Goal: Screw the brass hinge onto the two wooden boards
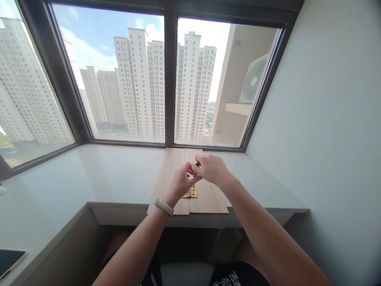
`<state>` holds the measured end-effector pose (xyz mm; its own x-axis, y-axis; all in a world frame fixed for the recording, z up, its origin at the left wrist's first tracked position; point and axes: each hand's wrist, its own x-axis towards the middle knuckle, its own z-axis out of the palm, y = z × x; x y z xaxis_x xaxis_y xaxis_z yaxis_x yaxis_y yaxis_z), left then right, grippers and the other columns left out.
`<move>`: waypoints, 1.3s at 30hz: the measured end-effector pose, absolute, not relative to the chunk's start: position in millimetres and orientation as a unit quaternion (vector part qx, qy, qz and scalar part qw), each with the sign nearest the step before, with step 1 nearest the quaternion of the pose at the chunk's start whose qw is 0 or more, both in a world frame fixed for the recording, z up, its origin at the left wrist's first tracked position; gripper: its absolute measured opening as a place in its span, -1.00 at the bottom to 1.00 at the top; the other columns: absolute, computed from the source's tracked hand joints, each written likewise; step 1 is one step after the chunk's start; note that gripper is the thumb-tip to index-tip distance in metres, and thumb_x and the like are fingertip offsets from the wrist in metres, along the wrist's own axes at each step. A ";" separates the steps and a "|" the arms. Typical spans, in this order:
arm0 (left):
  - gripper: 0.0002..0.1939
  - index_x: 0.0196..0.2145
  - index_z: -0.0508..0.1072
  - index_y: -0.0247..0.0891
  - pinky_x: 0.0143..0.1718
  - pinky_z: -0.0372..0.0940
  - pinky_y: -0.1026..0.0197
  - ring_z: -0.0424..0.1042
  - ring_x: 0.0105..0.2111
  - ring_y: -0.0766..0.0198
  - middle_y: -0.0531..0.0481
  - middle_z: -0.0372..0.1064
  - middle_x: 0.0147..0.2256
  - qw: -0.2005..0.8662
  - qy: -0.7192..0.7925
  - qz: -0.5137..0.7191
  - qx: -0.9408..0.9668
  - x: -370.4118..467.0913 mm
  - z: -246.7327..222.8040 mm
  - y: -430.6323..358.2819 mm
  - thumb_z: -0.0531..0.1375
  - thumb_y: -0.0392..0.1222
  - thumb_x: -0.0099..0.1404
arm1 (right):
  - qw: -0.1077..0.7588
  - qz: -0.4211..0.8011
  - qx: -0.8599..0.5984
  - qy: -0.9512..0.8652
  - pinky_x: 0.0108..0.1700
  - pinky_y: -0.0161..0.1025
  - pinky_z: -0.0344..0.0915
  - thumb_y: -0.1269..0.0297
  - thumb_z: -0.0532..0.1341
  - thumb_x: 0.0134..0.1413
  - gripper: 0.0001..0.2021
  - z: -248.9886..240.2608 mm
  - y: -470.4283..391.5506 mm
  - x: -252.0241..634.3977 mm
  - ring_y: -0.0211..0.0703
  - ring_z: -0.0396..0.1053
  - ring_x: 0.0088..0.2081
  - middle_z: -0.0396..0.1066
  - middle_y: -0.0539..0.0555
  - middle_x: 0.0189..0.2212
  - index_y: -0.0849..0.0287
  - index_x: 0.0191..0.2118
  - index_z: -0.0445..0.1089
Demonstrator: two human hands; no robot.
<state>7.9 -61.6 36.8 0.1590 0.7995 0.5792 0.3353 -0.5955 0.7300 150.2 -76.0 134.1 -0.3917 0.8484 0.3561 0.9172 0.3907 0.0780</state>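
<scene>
A small screwdriver [195, 173] with a black and yellow handle stands roughly upright over a gold-coloured hinge [193, 194]. My right hand [212, 167] is closed around the top of its handle. Lower down, my left hand [183, 180] wraps its fingers and thumb about the screwdriver; part of the grip is hidden. The hinge lies across the seam between a left wooden board [166, 192] and a right wooden board [210, 200]. Whether the screwdriver's tip sits in a screw is too small to tell.
Both boards rest on a white counter [119, 178], their near ends reaching past its front edge. Behind is a dark window frame [169, 79], and a white wall [324, 99] rises at the right. A dark-screened device [10, 262] lies at the lower left.
</scene>
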 end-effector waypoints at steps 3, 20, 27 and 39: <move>-0.84 -0.28 0.45 -0.21 -0.31 0.38 0.21 0.48 -0.34 0.24 0.02 0.50 -0.36 0.231 0.385 0.530 0.719 7.8 35.5 -58.1 0.30 -0.11 0.23 | 0.132 -0.142 -0.546 -0.815 -0.33 -0.22 0.03 -0.11 -0.02 0.33 -0.53 131.7 -75.5 148.5 -0.07 0.38 -0.35 0.45 0.14 -0.41 0.15 -0.35 0.40; -0.63 0.01 0.47 -0.14 -0.10 0.41 0.08 0.52 -0.14 0.15 -0.06 0.54 -0.15 0.306 0.346 0.506 0.729 -1.7 37.2 -56.5 0.31 -0.10 0.24 | 0.169 -0.066 -0.492 -0.852 -0.34 -0.27 0.06 0.23 0.13 0.26 -0.86 138.1 -75.2 163.7 -0.18 0.35 -0.33 0.45 0.06 -0.33 0.14 -0.28 0.38; -0.70 -0.15 0.46 -0.16 -0.24 0.39 0.16 0.48 -0.24 0.19 -0.01 0.50 -0.23 0.243 0.382 0.507 0.734 0.9 42.1 -63.1 0.34 -0.04 0.19 | 0.132 -0.120 -0.514 -0.839 -0.36 -0.26 0.02 -0.06 -0.01 0.35 -0.59 137.7 -80.7 156.2 -0.17 0.34 -0.36 0.45 0.09 -0.34 0.13 -0.30 0.39; -0.81 -0.34 0.50 -0.23 -0.29 0.36 0.20 0.45 -0.32 0.25 -0.02 0.47 -0.34 0.211 0.380 0.532 0.727 -0.8 40.9 -60.5 0.29 -0.05 0.24 | 0.161 -0.091 -0.527 -0.830 -0.32 -0.25 0.09 -0.12 0.08 0.28 -0.58 135.2 -80.8 152.9 -0.13 0.36 -0.34 0.46 0.12 -0.34 0.16 -0.30 0.43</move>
<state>-0.8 -60.5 40.9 0.1454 0.7772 0.6123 0.3272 -0.6218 0.7116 152.9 -80.8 135.2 -0.3930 0.8445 0.3639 0.9034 0.4284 -0.0187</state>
